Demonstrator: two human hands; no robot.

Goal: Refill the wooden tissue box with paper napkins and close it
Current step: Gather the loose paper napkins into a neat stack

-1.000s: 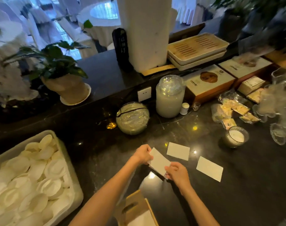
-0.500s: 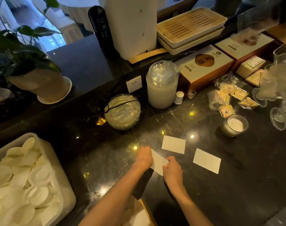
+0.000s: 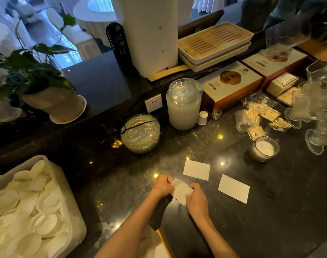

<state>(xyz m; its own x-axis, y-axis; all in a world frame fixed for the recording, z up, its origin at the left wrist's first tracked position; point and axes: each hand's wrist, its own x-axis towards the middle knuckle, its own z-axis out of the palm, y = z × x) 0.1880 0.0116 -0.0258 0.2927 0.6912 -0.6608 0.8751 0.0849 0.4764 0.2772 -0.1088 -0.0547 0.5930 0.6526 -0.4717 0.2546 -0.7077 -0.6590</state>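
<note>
Left hand [image 3: 163, 185] and right hand [image 3: 196, 199] pinch flat white napkin [image 3: 181, 189] | glossy black marble counter [image 3: 270, 220]

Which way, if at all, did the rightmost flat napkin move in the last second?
No. The rightmost napkin keeps its place beside the other flat napkin, near the glass cup.

Three paper napkins showed: one [image 3: 181, 190] between two hands, left [image 3: 163, 185] and right [image 3: 196, 201], and two flat on the worktop [image 3: 289, 211], one [image 3: 196, 169] farther, one [image 3: 233, 188] nearer. Two stacked slatted trays [image 3: 214, 43], two large printed boxes [image 3: 231, 81], one lidded glass jar [image 3: 184, 105], one potted plant [image 3: 38, 81] stood behind.
</note>
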